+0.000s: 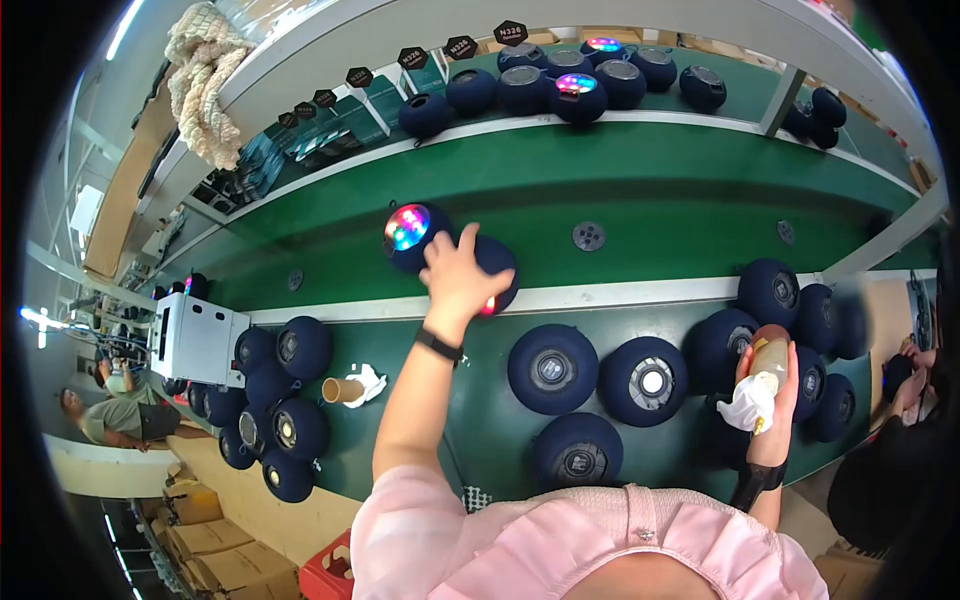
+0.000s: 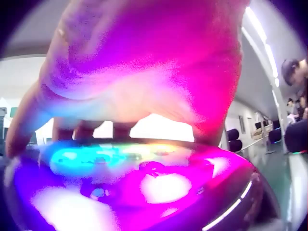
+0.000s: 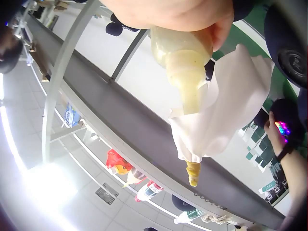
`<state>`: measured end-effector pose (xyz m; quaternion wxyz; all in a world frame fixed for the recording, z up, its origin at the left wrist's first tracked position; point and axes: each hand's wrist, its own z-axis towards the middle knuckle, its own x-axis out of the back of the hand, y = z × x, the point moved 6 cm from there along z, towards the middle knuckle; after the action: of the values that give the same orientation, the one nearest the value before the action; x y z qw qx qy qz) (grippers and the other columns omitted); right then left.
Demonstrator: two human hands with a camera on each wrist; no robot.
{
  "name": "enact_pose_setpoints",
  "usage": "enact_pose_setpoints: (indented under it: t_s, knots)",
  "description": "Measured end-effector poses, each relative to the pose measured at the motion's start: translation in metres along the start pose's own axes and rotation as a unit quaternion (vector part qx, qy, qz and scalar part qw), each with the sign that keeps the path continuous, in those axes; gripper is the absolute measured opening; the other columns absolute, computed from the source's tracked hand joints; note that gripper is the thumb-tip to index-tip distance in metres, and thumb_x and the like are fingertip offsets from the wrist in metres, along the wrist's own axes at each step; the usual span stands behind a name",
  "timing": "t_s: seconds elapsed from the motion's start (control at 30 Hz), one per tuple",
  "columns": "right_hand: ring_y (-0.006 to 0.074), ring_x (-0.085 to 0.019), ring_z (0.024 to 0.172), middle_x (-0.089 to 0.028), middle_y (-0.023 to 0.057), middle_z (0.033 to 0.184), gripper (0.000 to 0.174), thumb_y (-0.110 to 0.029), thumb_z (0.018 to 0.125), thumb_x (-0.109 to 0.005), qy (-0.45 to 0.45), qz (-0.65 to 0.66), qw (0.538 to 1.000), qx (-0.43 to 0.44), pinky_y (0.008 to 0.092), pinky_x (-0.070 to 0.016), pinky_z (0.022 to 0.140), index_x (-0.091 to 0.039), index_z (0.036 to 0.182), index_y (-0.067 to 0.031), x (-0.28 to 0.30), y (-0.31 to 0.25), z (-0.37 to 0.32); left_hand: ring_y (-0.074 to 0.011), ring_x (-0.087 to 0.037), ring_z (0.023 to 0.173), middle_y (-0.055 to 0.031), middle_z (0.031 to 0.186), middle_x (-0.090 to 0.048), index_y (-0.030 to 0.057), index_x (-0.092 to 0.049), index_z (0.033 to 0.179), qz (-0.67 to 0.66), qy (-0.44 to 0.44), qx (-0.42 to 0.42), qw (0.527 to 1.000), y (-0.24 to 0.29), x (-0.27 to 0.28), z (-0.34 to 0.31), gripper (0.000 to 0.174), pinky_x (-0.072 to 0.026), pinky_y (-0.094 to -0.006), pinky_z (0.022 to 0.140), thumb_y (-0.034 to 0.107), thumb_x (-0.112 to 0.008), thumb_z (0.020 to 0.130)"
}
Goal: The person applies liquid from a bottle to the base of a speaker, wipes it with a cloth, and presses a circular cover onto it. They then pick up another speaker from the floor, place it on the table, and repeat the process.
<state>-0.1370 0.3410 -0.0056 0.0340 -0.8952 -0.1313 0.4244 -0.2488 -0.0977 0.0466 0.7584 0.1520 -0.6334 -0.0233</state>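
In the head view, the left hand [image 1: 462,280] spreads over a dark blue round speaker [image 1: 496,262] at the shelf edge, fingers bent around its top. A second speaker [image 1: 408,228] with a lit multicolored top stands beside it. The left wrist view has the palm [image 2: 149,62] above a glowing speaker top [image 2: 144,178], fingertips at its rim. A squeeze bottle [image 1: 768,362] is gripped in the right hand [image 1: 785,405]; a white cloth [image 1: 748,402] wraps its neck. Close up, the right wrist view shows the bottle [image 3: 185,62] and its yellowish tip [image 3: 193,173] protruding from the cloth.
Several speakers [image 1: 552,369] stand on the green bench, more [image 1: 297,428] near a white machine [image 1: 195,340] at left. A cardboard roll [image 1: 337,390] lies beside crumpled tissue [image 1: 368,385]. Overhead, a shelf holds speakers [image 1: 523,90]. Another person's hands are at far right.
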Motion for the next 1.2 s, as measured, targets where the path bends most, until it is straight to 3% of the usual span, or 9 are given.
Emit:
enact_pose_setpoints:
  t_s: [0.13, 0.23, 0.43, 0.53, 0.63, 0.7, 0.97, 1.03, 1.2]
  knots:
    - [0.0273, -0.06, 0.082, -0.06, 0.0153, 0.091, 0.05, -0.041, 0.077, -0.066, -0.016, 0.008, 1.0, 0.0, 0.0364, -0.0528, 0.074, -0.054, 0.104, -0.001, 0.003, -0.003, 0.002, -0.0371, -0.038, 0.108, -0.0176, 0.108, -0.04, 0.0171, -0.048, 0.125, -0.036, 0.035, 0.005, 0.999, -0.03, 0.025, -0.083, 0.083, -0.0407, -0.0516, 0.081, 0.031, -0.079, 0.049]
    - [0.0273, -0.06, 0.084, -0.06, 0.0145, 0.093, 0.049, -0.04, 0.077, -0.066, -0.016, 0.011, 1.0, -0.017, 0.0365, -0.0527, 0.075, -0.054, 0.105, -0.0015, 0.007, -0.004, 0.001, -0.0407, -0.037, 0.113, -0.0213, 0.114, -0.039, 0.004, -0.044, 0.115, -0.093, 0.161, -0.054, 0.981, -0.048, 0.029, -0.131, 0.077, -0.0357, -0.0502, 0.093, 0.024, -0.081, 0.051]
    - [0.0257, -0.06, 0.084, -0.06, 0.011, 0.094, 0.046, -0.037, 0.078, -0.066, -0.039, 0.01, 0.999, 0.007, 0.0358, -0.053, 0.074, -0.054, 0.106, -0.0022, 0.0, -0.008, -0.006, -0.0365, -0.041, 0.112, -0.0214, 0.118, -0.041, 0.0003, -0.043, 0.112, -0.17, 0.085, 0.062, 0.98, -0.087, 0.021, -0.165, 0.075, -0.0374, -0.0418, 0.094, 0.021, -0.083, 0.052]
    - [0.0256, -0.061, 0.083, -0.059, 0.0112, 0.093, 0.047, -0.036, 0.077, -0.068, -0.017, 0.006, 0.999, 0.043, 0.0349, -0.0538, 0.073, -0.053, 0.105, -0.0014, -0.004, -0.011, -0.013, -0.0354, -0.042, 0.116, -0.0248, 0.124, -0.042, -0.0045, -0.039, 0.126, -0.146, -0.082, 0.1, 0.981, -0.116, 0.026, -0.121, 0.085, -0.0361, -0.0406, 0.097, 0.043, -0.075, 0.065]
    - [0.0255, -0.061, 0.082, -0.059, 0.0114, 0.092, 0.047, -0.036, 0.076, -0.069, -0.008, -0.006, 0.998, 0.055, 0.0351, -0.0541, 0.072, -0.054, 0.103, -0.0012, -0.005, -0.013, -0.016, -0.0379, -0.038, 0.122, -0.0233, 0.13, -0.04, 0.0024, -0.042, 0.128, -0.152, 0.05, -0.03, 0.987, -0.099, 0.065, -0.009, 0.079, -0.0321, -0.0461, 0.1, 0.049, -0.068, 0.071]
    - [0.0255, -0.061, 0.082, -0.06, 0.0111, 0.091, 0.046, -0.037, 0.076, -0.069, -0.013, -0.019, 0.997, 0.067, 0.0352, -0.0543, 0.072, -0.054, 0.102, -0.0017, -0.002, -0.015, -0.015, -0.0368, -0.032, 0.127, -0.0215, 0.136, -0.035, 0.0124, -0.041, 0.133, 0.043, 0.063, -0.067, 0.995, -0.087, 0.054, 0.071, 0.078, -0.0303, -0.0426, 0.102, 0.048, -0.069, 0.069]
    - [0.0248, -0.061, 0.081, -0.06, 0.0118, 0.092, 0.047, -0.039, 0.076, -0.068, 0.026, -0.02, 0.994, 0.102, 0.0349, -0.0541, 0.072, -0.054, 0.101, -0.0022, -0.002, -0.012, -0.025, -0.03, -0.037, 0.126, -0.0184, 0.132, -0.043, 0.0087, -0.043, 0.131, 0.054, -0.332, 0.015, 0.942, -0.083, -0.048, 0.156, 0.093, -0.0338, -0.0392, 0.1, 0.053, -0.073, 0.055]
    - [0.025, -0.061, 0.082, -0.06, 0.0121, 0.092, 0.047, -0.04, 0.077, -0.067, 0.041, -0.01, 0.995, 0.088, 0.0352, -0.0542, 0.072, -0.054, 0.101, -0.0021, 0.001, -0.014, -0.027, -0.0298, -0.052, 0.112, -0.0184, 0.121, -0.054, -0.0005, -0.051, 0.121, -0.014, -0.289, 0.062, 0.955, -0.097, -0.034, 0.144, 0.088, -0.0403, -0.0329, 0.094, 0.05, -0.074, 0.053]
    - [0.0261, -0.062, 0.084, -0.06, 0.0126, 0.09, 0.046, -0.039, 0.077, -0.067, -0.008, -0.015, 0.998, 0.057, 0.0362, -0.0542, 0.073, -0.054, 0.102, -0.0018, -0.007, -0.014, -0.025, -0.0346, -0.052, 0.107, -0.0229, 0.118, -0.049, 0.0013, -0.048, 0.123, -0.062, -0.13, 0.118, 0.982, -0.163, -0.007, 0.068, 0.088, -0.0425, -0.0368, 0.092, 0.048, -0.074, 0.054]
